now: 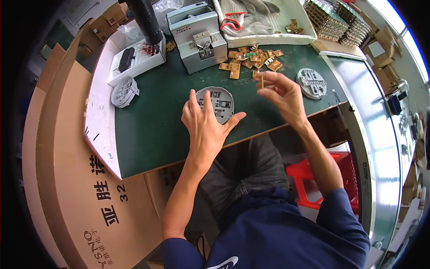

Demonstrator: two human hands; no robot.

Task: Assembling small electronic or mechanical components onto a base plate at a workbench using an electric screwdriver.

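My left hand [207,130] reaches over a round grey plastic housing [225,102] with square cutouts, near the table's front edge. Its fingers are spread and the thumb stretches past the housing's lower rim; part of the housing is hidden beneath the hand. To the right and raised, my right hand [286,96] pinches a small tan circuit board [261,82], turned nearly edge-on, between thumb and fingertips. Beyond it lies a loose pile of similar small circuit boards [235,67]. Another round grey housing [312,84] rests at the table's right, and a third [125,92] at the left.
A grey metal machine [197,42] stands at the back, beside a white foam tray [291,38] with gloves. A black cylindrical tool [145,20] hangs over a white box [155,56] at back left. White foam board [101,116] edges the table's left; a red stool [307,179] is below right.
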